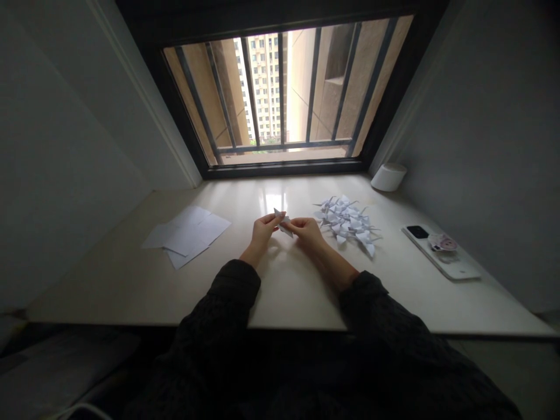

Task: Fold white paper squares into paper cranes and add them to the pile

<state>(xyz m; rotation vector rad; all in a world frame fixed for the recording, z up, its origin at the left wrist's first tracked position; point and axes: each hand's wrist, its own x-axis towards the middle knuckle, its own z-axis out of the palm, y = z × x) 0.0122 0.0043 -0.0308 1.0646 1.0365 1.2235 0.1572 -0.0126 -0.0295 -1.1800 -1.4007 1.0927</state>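
Between both hands, just above the pale sill, is a small piece of folded white paper [286, 228] with pointed ends. My left hand [265, 228] pinches it from the left, thumb on top. From the other side, the thumb and fingers of my right hand [307, 228] grip its right part. Fingers cover much of the paper, so its exact folded form is hard to make out. Right of my right hand lies a heap of white folded paper cranes [347, 220]. Loose white paper sheets [192, 230] overlap one another to the left of my left hand.
The pale sill [289, 291] has its front edge close to my body. A white phone [455, 265] with a round grip on its back lies at the right. A white cylindrical object [388, 177] stands in the back right corner, beside the barred window [280, 166].
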